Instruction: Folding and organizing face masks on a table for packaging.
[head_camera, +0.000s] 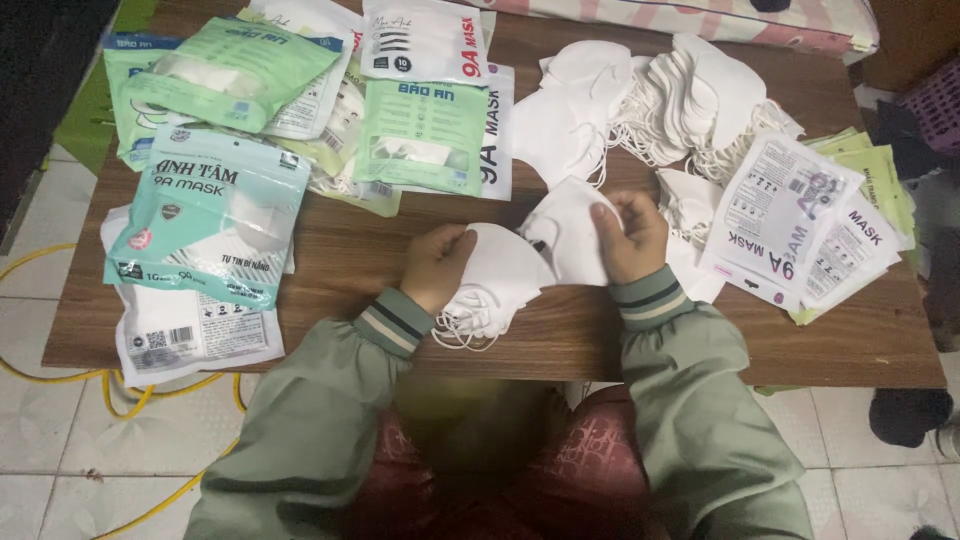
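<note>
Two hands, left hand (436, 265) and right hand (628, 236), each gripping folded white masks (500, 275)

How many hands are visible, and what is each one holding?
2. The left hand grips a stack of white face masks at the table's near edge. The right hand pinches a single white mask beside it.

A low brown wooden table (330, 250) stands on a pale tiled floor (60, 470), before a seated person. At its near middle, the left hand (437, 262) rests on a stack of white folded face masks (497, 285), just beside the right hand (630, 235), which pinches a single white folded face mask (565, 232). Sealed green-and-white plastic mask packets (215, 215) lie overlapping on the left. A heap of loose white masks (650, 105) sits behind the hands; flat white printed empty pouches (800, 225) lie right. A yellow cable (130, 395) runs beneath the table's left edge.
</note>
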